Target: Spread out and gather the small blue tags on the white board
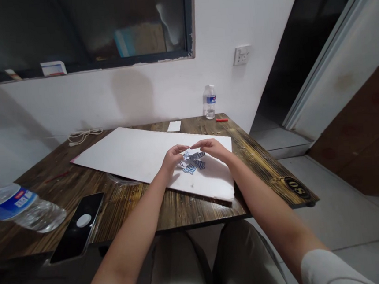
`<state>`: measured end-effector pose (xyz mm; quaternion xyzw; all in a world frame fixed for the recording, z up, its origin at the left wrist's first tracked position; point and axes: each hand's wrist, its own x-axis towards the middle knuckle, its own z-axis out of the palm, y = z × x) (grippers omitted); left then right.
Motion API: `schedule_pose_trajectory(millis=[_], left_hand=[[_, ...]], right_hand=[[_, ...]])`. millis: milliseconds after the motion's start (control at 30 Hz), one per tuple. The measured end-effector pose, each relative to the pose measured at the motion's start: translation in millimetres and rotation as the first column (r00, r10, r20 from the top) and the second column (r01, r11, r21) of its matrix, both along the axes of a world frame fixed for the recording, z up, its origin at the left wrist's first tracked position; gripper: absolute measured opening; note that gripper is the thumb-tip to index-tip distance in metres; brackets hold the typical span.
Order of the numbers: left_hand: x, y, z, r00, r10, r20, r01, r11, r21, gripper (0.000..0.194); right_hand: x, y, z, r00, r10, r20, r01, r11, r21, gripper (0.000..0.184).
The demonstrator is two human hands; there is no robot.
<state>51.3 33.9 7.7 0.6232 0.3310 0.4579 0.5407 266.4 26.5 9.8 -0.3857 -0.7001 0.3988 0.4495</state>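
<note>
Small flat blue-and-grey patterned pieces lie in a loose cluster on a white board; I cannot make out exactly what they are. My left hand curves around the left side of this cluster, its fingers stretched forward and the thumb apart below them. Opposite it, my right hand arches over the far right side, with fingers extended toward the left hand. The two hands' fingertips nearly meet above the pieces. Neither hand shows a clear hold on a piece, and the fingers partly hide the far ones.
The board lies across a dark wooden table. To the left are a large water bottle and a black phone with a white disc on it. At the back stand a small water bottle, a red pen, white paper and a coiled cable.
</note>
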Motion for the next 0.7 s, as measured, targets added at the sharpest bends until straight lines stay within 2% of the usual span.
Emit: schedule_pose_trajectory(millis=[100, 167, 233, 300, 367, 400, 500, 700], left_hand=[[-8, 5, 1.8, 0.972, 0.051, -0.228, -0.039, 0.998, 0.059, 0.037], [-13, 6, 2.9, 0.906, 0.045, -0.420, 0.030, 0.985, 0.171, 0.044], [-17, 5, 2.8, 0.794, 0.011, -0.608, 0.182, 0.949, 0.255, 0.065], [-17, 2, 0.6, 0.649, 0.045, -0.759, 0.278, 0.915, 0.292, 0.086], [-13, 0, -3.3, 0.556, 0.128, -0.821, 0.283, 0.900, 0.332, 0.085], [-11, 0, -5.4, 0.543, 0.155, -0.825, 0.282, 0.892, 0.353, 0.074], [-3, 1, -10.2, 0.577, 0.207, -0.790, 0.275, 0.862, 0.427, 0.045], [3, -1, -9.9, 0.629, 0.265, -0.731, 0.208, 0.849, 0.486, 0.024]], right_hand=[[9, -5, 3.6, 0.984, 0.109, 0.143, -0.108, 0.994, -0.012, 0.038], [12, -7, 2.1, 0.939, 0.146, 0.311, -0.148, 0.989, -0.017, 0.057], [11, -8, -2.6, 0.854, 0.117, 0.508, -0.143, 0.990, 0.013, 0.084], [5, -6, -8.5, 0.755, 0.042, 0.654, -0.128, 0.988, 0.084, 0.092], [-4, -3, -13.2, 0.681, -0.048, 0.731, -0.090, 0.985, 0.148, 0.080], [-8, -2, -14.7, 0.657, -0.081, 0.750, -0.078, 0.981, 0.175, 0.071], [-18, 0, -15.9, 0.629, -0.160, 0.761, -0.023, 0.974, 0.223, 0.047], [-28, -5, -13.1, 0.628, -0.221, 0.747, 0.043, 0.967, 0.250, 0.025]])
